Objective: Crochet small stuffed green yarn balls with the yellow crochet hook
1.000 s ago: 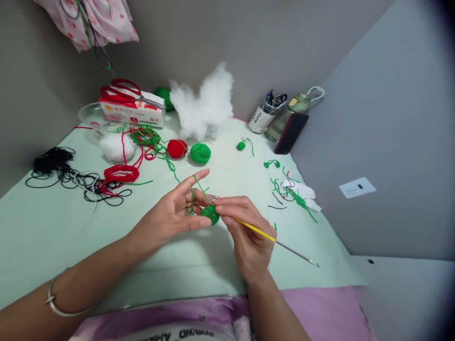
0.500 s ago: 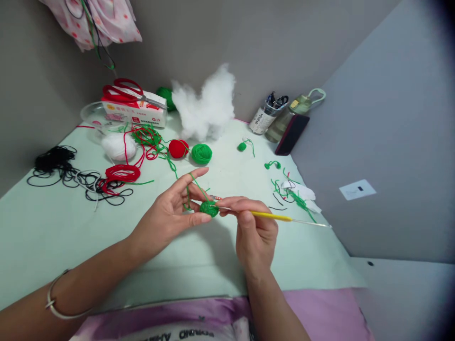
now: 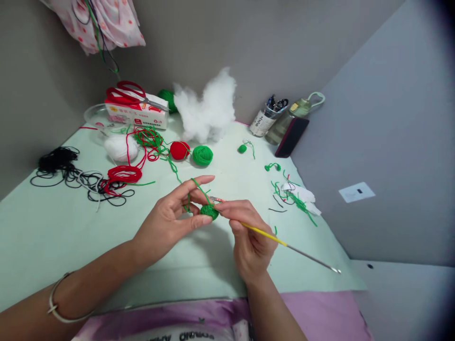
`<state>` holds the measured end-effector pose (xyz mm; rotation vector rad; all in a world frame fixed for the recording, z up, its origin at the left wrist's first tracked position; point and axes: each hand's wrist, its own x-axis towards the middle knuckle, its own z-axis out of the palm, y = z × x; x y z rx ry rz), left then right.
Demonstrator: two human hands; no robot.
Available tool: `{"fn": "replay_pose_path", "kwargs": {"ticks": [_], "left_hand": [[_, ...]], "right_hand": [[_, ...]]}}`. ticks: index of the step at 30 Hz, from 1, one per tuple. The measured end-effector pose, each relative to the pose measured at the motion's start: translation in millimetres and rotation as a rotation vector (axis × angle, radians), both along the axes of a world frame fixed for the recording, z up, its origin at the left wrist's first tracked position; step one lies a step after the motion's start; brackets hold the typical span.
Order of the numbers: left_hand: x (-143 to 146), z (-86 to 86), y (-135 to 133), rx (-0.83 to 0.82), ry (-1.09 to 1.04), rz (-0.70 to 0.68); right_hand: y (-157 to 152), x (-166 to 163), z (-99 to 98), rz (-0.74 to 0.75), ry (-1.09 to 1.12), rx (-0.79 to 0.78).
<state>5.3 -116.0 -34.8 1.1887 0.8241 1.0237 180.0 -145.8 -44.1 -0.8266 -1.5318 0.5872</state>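
My left hand (image 3: 169, 219) pinches a small green crocheted piece (image 3: 209, 211) between thumb and fingers, with green yarn (image 3: 197, 186) looped over the raised forefinger. My right hand (image 3: 249, 237) grips a crochet hook (image 3: 284, 244) with a yellow handle; its tip is at the green piece and its metal tail slants down to the right. Both hands hover above the pale green table cover (image 3: 53, 227). A bracelet circles my left wrist.
A red yarn ball (image 3: 179, 150), a green yarn ball (image 3: 202, 155), white stuffing (image 3: 208, 110), red scissors (image 3: 128, 92) on a box, tangled black cord (image 3: 67, 170), red yarn loops (image 3: 122, 173). Far right: a pen cup (image 3: 265, 118), a bottle (image 3: 286, 118), a dark phone (image 3: 291, 136), yarn scraps (image 3: 296, 195).
The hook's tail swung from level half a second ago back down to the right. Both hands stay on the green piece; the view shifted slightly.
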Motion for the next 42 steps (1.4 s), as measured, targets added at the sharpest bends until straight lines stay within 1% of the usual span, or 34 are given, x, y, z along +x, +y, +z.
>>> {"fn": "replay_pose_path", "kwargs": {"ticks": [4,9,13,15,17,20,22,24,30,35,42], "left_hand": [[2.2,-1.5,-2.5,-0.026,-0.065,-0.010],[6.2,-2.0,-2.1,-0.181,-0.241,-0.043],[7.6,-1.0,-2.1,-0.250,-0.286,0.001],[7.5,0.5,-2.4,-0.329,-0.310,-0.036],[6.9,1.7,-2.3,-0.410,-0.339,-0.115],[5.1,1.9,-0.4,-0.469,-0.376,-0.195],[3.8,1.3,1.6,-0.472,-0.389,-0.198],[2.8,1.2,3.6,-0.470,-0.392,-0.188],[0.1,3.8,5.5,-0.442,-0.381,-0.178],[-3.1,0.7,8.4,-0.332,-0.288,-0.166],[-10.5,-2.2,16.3,-0.202,-0.152,-0.224]], "right_hand": [[-1.0,-1.2,-0.2,-0.070,-0.113,0.091],[-2.8,-0.8,2.4,-0.128,-0.251,0.150],[-5.2,-0.6,-2.7,-0.232,-0.416,0.303],[-6.5,-0.1,-7.2,-0.271,-0.466,0.365],[-6.9,0.6,-10.4,-0.262,-0.438,0.386],[-4.6,0.6,-9.6,-0.176,-0.267,0.315],[-2.1,-0.3,-5.6,-0.122,-0.132,0.240],[-0.1,-0.9,-1.3,-0.085,-0.044,0.175],[-0.8,2.3,1.7,-0.024,0.038,0.037],[-0.2,4.2,2.3,-0.022,0.085,-0.050],[3.3,7.4,0.8,0.017,0.180,-0.122]]}}
